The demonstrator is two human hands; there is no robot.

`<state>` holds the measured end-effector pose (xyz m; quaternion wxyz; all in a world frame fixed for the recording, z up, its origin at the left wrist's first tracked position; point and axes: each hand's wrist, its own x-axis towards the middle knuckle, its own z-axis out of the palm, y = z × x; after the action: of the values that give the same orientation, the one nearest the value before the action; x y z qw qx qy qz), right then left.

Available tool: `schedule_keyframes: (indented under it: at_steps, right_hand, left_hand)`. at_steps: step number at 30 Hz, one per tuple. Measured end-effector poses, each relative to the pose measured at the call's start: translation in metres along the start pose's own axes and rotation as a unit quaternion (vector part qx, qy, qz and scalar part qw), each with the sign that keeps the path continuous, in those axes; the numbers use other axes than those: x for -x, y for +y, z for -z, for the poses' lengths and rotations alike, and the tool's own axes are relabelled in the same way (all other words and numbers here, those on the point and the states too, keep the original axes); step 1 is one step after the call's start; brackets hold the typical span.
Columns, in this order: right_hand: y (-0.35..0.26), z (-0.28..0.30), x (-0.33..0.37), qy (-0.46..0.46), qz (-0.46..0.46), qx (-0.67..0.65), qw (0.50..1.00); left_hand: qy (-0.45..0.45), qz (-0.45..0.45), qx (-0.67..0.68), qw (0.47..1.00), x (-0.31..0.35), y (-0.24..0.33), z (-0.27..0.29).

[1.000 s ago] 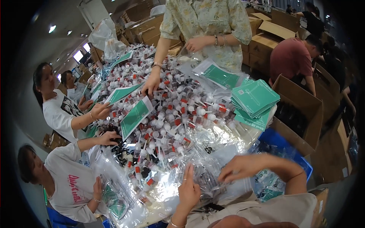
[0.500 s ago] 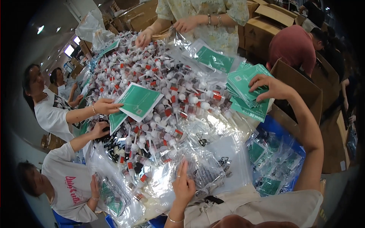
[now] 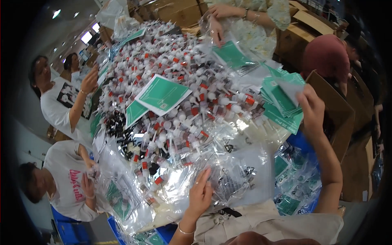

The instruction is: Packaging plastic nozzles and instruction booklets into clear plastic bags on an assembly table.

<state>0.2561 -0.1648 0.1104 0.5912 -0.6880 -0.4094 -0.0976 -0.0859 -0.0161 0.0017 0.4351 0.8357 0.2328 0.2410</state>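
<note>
My right hand (image 3: pixel 312 107) is at the right, its fingers pinched on a green leaflet (image 3: pixel 289 89) that it lifts and bends from the top of a fanned stack of green leaflets (image 3: pixel 274 94). Low in the middle, my left hand (image 3: pixel 200 196) has its fingers drawn together at the edge of a clear plastic bag (image 3: pixel 232 183) with dark small parts inside. Part of its grip is hidden. Beyond both hands spreads a big heap of small clear bottles (image 3: pixel 163 65) with white nozzle caps and red labels.
Two green leaflets (image 3: pixel 163 96) lie on the heap. A blue bin (image 3: pixel 301 141) with filled bags stands at my right, beside an open cardboard box (image 3: pixel 332 110). Co-workers stand at the left and across the table; a far co-worker's hand (image 3: pixel 216 30) is by a bagged green leaflet (image 3: pixel 232 55).
My right hand has drawn a leaflet up off the stack. My left hand stays by the bag. A co-worker at the left has let go of the leaflets, which now lie on the heap.
</note>
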Motion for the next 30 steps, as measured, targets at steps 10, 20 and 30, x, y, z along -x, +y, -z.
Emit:
schedule_keyframes:
  at_steps: [10,20,30]
  right_hand:
    - [-0.074,-0.153,0.122,-0.442,0.209,-0.041,0.871]
    - [-0.095,-0.141,0.051,-0.257,0.264,0.115,0.923]
    - [-0.06,-0.088,0.083,-0.356,-0.056,0.016,0.933]
  left_hand:
    - [0.086,0.116,0.284,0.948,0.007,-0.001,-0.012]
    - [0.136,0.155,0.377,0.903,0.006,-0.01,-0.006]
    - [0.1,0.125,0.477,0.864,0.008,-0.011,-0.014]
